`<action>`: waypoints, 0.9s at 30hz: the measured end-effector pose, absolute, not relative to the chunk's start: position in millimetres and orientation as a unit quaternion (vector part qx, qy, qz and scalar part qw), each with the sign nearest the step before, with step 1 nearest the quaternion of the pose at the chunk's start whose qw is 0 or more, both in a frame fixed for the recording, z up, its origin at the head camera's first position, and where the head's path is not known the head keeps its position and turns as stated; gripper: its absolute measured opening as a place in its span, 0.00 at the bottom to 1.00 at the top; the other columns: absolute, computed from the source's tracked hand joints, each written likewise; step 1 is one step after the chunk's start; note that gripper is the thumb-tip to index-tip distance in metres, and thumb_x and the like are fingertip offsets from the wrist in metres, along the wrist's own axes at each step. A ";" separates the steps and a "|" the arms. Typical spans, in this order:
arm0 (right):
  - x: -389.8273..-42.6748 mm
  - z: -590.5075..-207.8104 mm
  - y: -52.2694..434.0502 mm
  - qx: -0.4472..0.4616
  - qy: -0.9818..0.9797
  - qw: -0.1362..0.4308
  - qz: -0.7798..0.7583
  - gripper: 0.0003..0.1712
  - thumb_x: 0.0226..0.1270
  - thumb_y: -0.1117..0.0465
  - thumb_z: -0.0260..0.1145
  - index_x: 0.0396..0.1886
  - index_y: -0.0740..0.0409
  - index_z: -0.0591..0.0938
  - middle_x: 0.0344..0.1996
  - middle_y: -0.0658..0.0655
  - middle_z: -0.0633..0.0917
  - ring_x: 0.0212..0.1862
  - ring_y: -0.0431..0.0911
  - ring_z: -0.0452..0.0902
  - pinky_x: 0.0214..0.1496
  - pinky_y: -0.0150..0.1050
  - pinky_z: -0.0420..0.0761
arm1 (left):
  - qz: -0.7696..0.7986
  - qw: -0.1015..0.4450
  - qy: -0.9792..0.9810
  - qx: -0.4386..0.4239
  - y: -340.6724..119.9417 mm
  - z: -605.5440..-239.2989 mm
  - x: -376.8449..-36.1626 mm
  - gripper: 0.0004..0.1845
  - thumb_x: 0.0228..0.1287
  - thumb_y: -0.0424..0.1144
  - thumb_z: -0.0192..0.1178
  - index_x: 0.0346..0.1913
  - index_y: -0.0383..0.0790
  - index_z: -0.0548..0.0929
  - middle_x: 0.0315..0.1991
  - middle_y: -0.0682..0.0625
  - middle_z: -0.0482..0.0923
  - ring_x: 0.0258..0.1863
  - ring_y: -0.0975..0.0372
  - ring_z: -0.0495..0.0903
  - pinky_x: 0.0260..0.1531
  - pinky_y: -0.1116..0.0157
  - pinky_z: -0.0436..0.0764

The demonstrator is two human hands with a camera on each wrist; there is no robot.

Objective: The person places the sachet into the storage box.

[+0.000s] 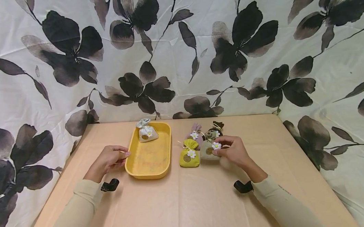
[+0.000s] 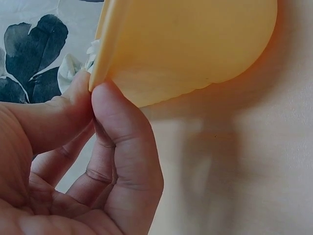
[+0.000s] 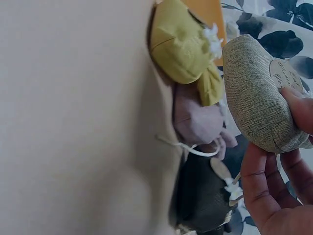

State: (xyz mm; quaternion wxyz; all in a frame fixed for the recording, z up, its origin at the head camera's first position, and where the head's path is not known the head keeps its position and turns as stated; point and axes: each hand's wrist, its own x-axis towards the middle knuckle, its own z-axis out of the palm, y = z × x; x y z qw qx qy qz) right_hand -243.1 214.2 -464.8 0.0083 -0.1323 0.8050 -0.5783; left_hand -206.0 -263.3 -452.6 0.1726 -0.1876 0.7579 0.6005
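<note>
Right hand [image 1: 233, 152] grips the grey-green pouch [image 1: 208, 150], fingers curled round it; the right wrist view shows the pouch [image 3: 257, 95] lifted clear of the table, thumb on its round label. It sits in the cluster right of the tray, just beside the yellow pouch [image 1: 189, 155]. Left hand [image 1: 110, 159] pinches the near-left rim of the yellow tray [image 1: 135, 170] between thumb and forefinger; the left wrist view confirms the rim is caught between the two, other fingers curled under. White pouch [image 1: 146, 130] lies in the tray's far end, leaning toward the left wall. Around the held pouch: yellow pouch with a white daisy touching it on the left, pink pouch [image 1: 195, 135] behind that, dark pouch [image 1: 216, 127] at the back. All four are bunched tight, so the held one has neighbours on its left and far sides; the tray-facing path crosses the yellow pouch. Table [image 1: 205, 201] has a tan cover; a floral sheet [image 1: 178, 52] hangs behind and on both sides. Black wrist mounts show on both sleeves. Dark pouch is mostly hidden behind the others in the head view. Left wrist view cuts off most of the tray and shows only a scrap of the white pouch. Label print is unreadable.
</note>
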 end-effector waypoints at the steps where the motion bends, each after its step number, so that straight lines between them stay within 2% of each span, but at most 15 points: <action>1: -242.7 -463.1 213.7 -0.131 0.804 0.007 -0.580 0.20 0.49 0.75 0.81 0.45 0.70 0.88 0.41 0.66 0.86 0.37 0.41 0.82 0.41 0.31 0.86 | 0.600 0.174 0.758 -0.188 -262.9 -452.6 -206.2 0.22 0.71 0.34 0.67 0.63 0.28 0.78 0.26 0.55 0.82 0.23 0.68 0.80 0.26 0.72 0.85; 5: -242.4 -453.2 209.8 -0.132 0.801 0.001 -0.584 0.20 0.48 0.76 0.81 0.44 0.70 0.88 0.40 0.65 0.87 0.37 0.42 0.83 0.36 0.30 0.86 | 0.600 0.173 0.759 -0.182 -262.6 -452.0 -205.2 0.22 0.70 0.34 0.68 0.63 0.28 0.79 0.26 0.55 0.83 0.23 0.68 0.80 0.26 0.72 0.85; 14: -244.2 -438.3 197.8 -0.165 0.796 -0.006 -0.583 0.19 0.48 0.76 0.82 0.43 0.68 0.89 0.44 0.69 0.87 0.36 0.44 0.82 0.37 0.29 0.86 | 0.599 0.172 0.762 -0.179 -264.6 -452.2 -203.9 0.22 0.72 0.34 0.66 0.63 0.27 0.78 0.25 0.56 0.82 0.24 0.68 0.80 0.27 0.72 0.85; 21: -240.6 -433.4 190.8 -0.169 0.787 -0.018 -0.594 0.19 0.47 0.77 0.81 0.42 0.69 0.89 0.41 0.62 0.88 0.32 0.43 0.83 0.31 0.30 0.85 | 0.605 0.176 0.758 -0.172 -262.8 -452.6 -205.6 0.23 0.71 0.34 0.66 0.64 0.26 0.77 0.25 0.55 0.81 0.24 0.67 0.80 0.27 0.72 0.85; 27: -240.0 -429.5 180.3 -0.178 0.787 -0.012 -0.591 0.20 0.47 0.77 0.81 0.43 0.70 0.88 0.44 0.66 0.88 0.34 0.44 0.84 0.34 0.30 0.86 | 0.606 0.175 0.755 -0.178 -266.4 -452.4 -203.3 0.21 0.71 0.33 0.66 0.62 0.27 0.78 0.25 0.55 0.81 0.22 0.68 0.79 0.26 0.72 0.84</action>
